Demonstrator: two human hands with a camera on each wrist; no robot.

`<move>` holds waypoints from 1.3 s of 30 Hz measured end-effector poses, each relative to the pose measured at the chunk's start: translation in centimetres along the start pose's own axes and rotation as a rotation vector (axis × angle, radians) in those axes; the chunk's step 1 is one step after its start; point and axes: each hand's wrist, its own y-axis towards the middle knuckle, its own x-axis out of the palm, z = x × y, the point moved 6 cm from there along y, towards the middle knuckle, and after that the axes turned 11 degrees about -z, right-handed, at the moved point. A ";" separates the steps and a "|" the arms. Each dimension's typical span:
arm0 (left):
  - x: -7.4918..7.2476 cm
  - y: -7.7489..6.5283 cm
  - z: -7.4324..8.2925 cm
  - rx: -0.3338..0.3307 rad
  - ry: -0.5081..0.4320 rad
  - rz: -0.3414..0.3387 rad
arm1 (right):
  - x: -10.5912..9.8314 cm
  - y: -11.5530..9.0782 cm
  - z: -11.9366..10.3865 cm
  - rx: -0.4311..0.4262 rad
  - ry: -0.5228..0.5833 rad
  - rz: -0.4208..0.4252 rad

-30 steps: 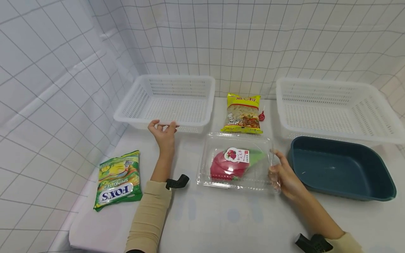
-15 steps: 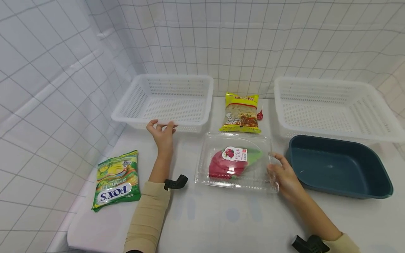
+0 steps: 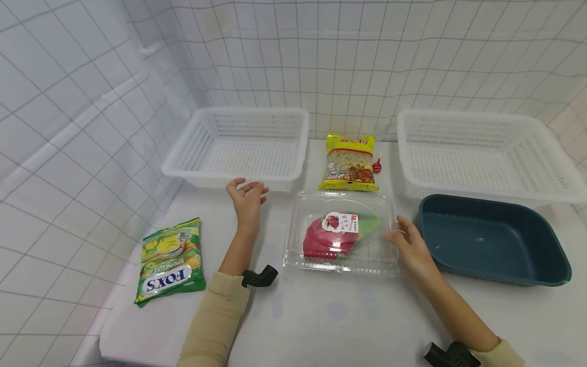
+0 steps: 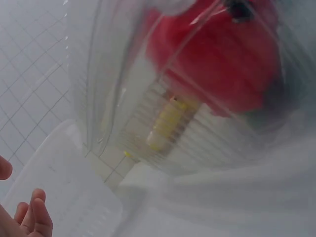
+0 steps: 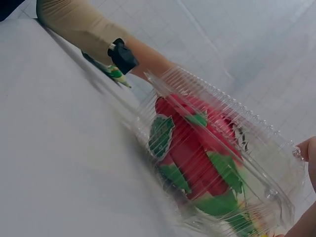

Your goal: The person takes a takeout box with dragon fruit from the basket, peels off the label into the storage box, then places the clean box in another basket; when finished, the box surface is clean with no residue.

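Observation:
A clear plastic clamshell box (image 3: 367,260) with a white label (image 3: 340,223) sits mid-table, something red and green inside. At its right edge, my right hand (image 3: 416,255) holds the box between thumb and fingers; in the right wrist view the thumb (image 5: 306,150) lies by the box's corner. My left hand (image 3: 247,206) hovers just in front of the left white basket (image 3: 257,178), fingers loosely bent and holding nothing. The left wrist view shows its fingers (image 4: 37,217) apart from the thumb.
A yellow food packet (image 3: 349,163) and a small red item (image 3: 377,166) lie behind the box. Left is a green FOX'S bag (image 3: 171,260). At right stand another white basket (image 3: 486,188) and a dark teal tub (image 3: 495,275). A gridded curtain (image 3: 357,61) hangs behind.
My left hand has come off the basket's front rim and shifted slightly right and nearer. The box's right end sits a little lower, and my right hand's fingers have shifted slightly at its edge.

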 end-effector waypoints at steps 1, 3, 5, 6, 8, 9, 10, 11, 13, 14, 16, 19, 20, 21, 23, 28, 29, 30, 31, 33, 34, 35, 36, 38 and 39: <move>0.2 -0.2 -0.2 -0.021 0.025 -0.029 | -0.1 -0.1 -0.3 -0.014 -0.041 -0.005; 0.7 -0.7 -0.6 -0.070 0.084 -0.090 | -0.2 -0.1 -0.9 -0.053 -0.118 -0.005; 1.0 -1.3 -0.9 -0.119 0.147 -0.162 | -0.4 0.0 -1.6 -0.104 -0.195 0.007; 1.1 -1.6 -1.1 -0.140 0.181 -0.194 | -0.4 0.0 -1.8 -0.133 -0.228 0.013; 1.3 -2.2 -1.6 -0.173 0.238 -0.254 | -0.6 0.1 -2.3 -0.178 -0.309 0.038; 1.4 -2.5 -1.8 -0.184 0.257 -0.284 | -0.6 0.1 -2.7 -0.203 -0.351 0.055; 1.5 -2.9 -2.0 -0.191 0.271 -0.313 | -0.6 0.1 -3.0 -0.231 -0.390 0.070; 1.6 -3.2 -2.2 -0.196 0.286 -0.339 | -0.6 0.0 -3.4 -0.255 -0.424 0.083; 1.7 -3.8 -2.5 -0.199 0.312 -0.389 | -0.5 -0.1 -4.2 -0.305 -0.487 0.107; 1.9 -4.1 -2.6 -0.198 0.326 -0.416 | -0.4 -0.1 -4.6 -0.332 -0.514 0.116; 2.1 -4.6 -2.7 -0.181 0.364 -0.462 | -0.1 0.0 -5.3 -0.382 -0.563 0.123; 2.4 -5.3 -2.7 -0.137 0.432 -0.537 | 0.7 0.3 -6.3 -0.439 -0.625 0.105; 2.5 -5.5 -2.6 -0.118 0.455 -0.559 | 1.0 0.5 -6.5 -0.452 -0.641 0.095; 2.5 -5.6 -2.6 -0.098 0.472 -0.581 | 1.3 0.6 -6.8 -0.464 -0.660 0.087; 2.6 -5.9 -2.6 -0.064 0.489 -0.625 | 2.0 0.9 -7.2 -0.488 -0.690 0.072; 2.7 -6.2 -2.9 0.015 0.439 -0.713 | 3.2 1.7 -8.2 -0.497 -0.752 0.076; 2.8 -6.3 -2.9 0.028 0.417 -0.726 | 3.3 1.9 -8.2 -0.478 -0.756 0.077; 2.9 -6.3 -3.0 0.040 0.392 -0.737 | 3.4 2.0 -8.3 -0.452 -0.760 0.077; 3.0 -6.4 -3.0 0.047 0.366 -0.745 | 3.6 2.2 -8.2 -0.421 -0.760 0.075; 3.1 -6.4 -3.1 0.058 0.316 -0.757 | 3.7 2.4 -8.1 -0.362 -0.757 0.072; 3.2 -6.5 -3.1 0.060 0.296 -0.760 | 3.8 2.5 -8.0 -0.336 -0.755 0.072; 3.2 -6.5 -3.2 0.062 0.282 -0.763 | 3.8 2.5 -7.9 -0.313 -0.753 0.074; 3.2 -6.5 -3.2 0.061 0.267 -0.765 | 3.9 2.5 -7.8 -0.296 -0.752 0.077; 3.2 -6.5 -3.2 0.056 0.248 -0.764 | 3.9 2.5 -7.8 -0.272 -0.748 0.085; 3.2 -6.6 -3.2 0.052 0.242 -0.762 | 3.9 2.5 -7.7 -0.266 -0.746 0.088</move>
